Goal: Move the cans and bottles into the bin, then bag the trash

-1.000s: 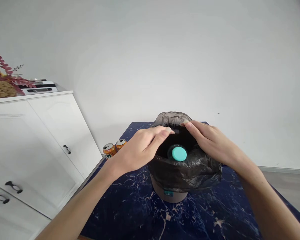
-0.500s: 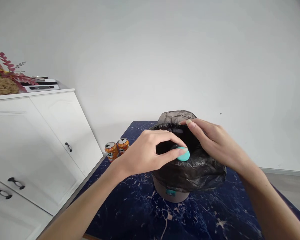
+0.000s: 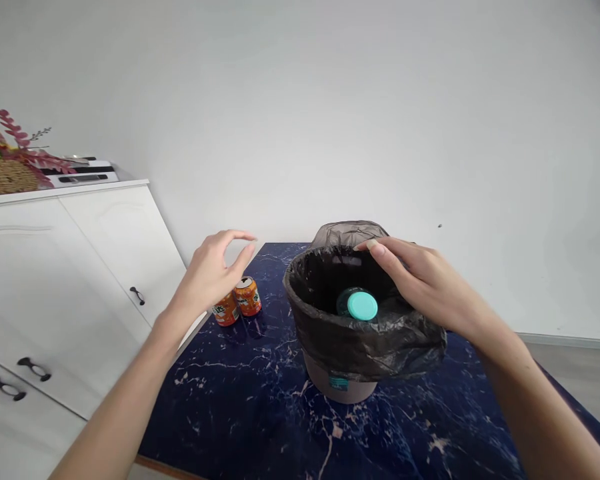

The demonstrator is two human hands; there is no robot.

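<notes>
Standing back from the brown-trimmed near edge of the blue marbled table (image 3: 260, 427), a grey bin (image 3: 325, 381) wears a black liner (image 3: 350, 343) folded out over its rim and bagging loosely on the right. Inside, close to the near side of the mouth, sits a container topped with a turquoise cap (image 3: 363, 306); its body is mostly lost in the dark. The right hand (image 3: 420, 270) reaches over the right side of the mouth, thumb near the fingers; whether they pinch the liner, I cannot tell. The left hand (image 3: 207, 270), thumb and fingers spread apart, hangs by two orange cans (image 3: 249, 300) set close together, hiding the top of the left one; the other shows a dark opening. Open room lies between the cans and the bin, while the table's left edge runs just beside the left can. Farther left, a white cabinet (image 3: 125, 233) carries a wicker basket (image 3: 7, 177) of red and green plants. Behind everything rises a pale wall (image 3: 300, 120).
</notes>
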